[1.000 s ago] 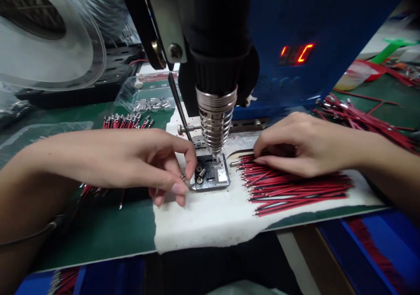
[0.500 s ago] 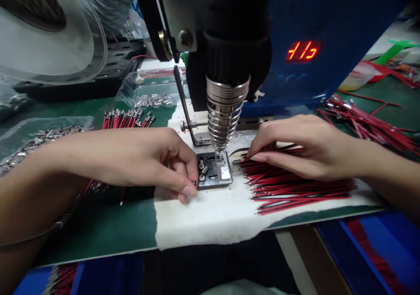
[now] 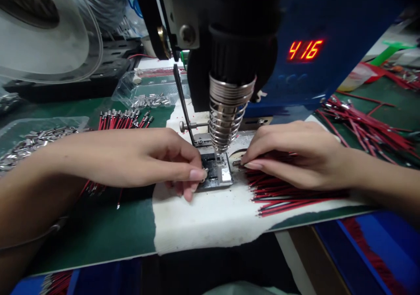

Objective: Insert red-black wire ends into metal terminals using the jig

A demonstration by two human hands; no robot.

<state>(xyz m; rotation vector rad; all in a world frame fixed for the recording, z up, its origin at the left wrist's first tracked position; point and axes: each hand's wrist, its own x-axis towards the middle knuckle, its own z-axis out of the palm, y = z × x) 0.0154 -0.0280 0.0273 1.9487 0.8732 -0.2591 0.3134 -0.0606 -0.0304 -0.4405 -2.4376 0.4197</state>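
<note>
My left hand (image 3: 164, 161) is closed in a pinch over the left part of a small black metal plate (image 3: 210, 183). At its thumb tip shows a small silver metal part (image 3: 205, 172), partly hidden by the fingers. Just right of the plate, my right hand (image 3: 288, 155) pinches with thumb and forefinger above a pile of red and black wires (image 3: 295, 198). A wire's metal tip (image 3: 236, 163) pokes out from those fingertips; the rest of it is hidden. Over the plate hangs the machine's spring-wrapped head (image 3: 228, 115), its lower end close to the plate.
A blue machine body (image 3: 311, 15) with a red 416 display stands behind. At left are a clear tray of small silver parts (image 3: 36, 142) and metal-capped red wires (image 3: 118, 120). Another clear tray (image 3: 151, 89) lies behind, and more wires (image 3: 364, 124) lie at right.
My left hand has moved slightly right over the plate, covering the loose silver parts that showed there. My right fingertips have shifted left and down to the metal-tipped wire.
</note>
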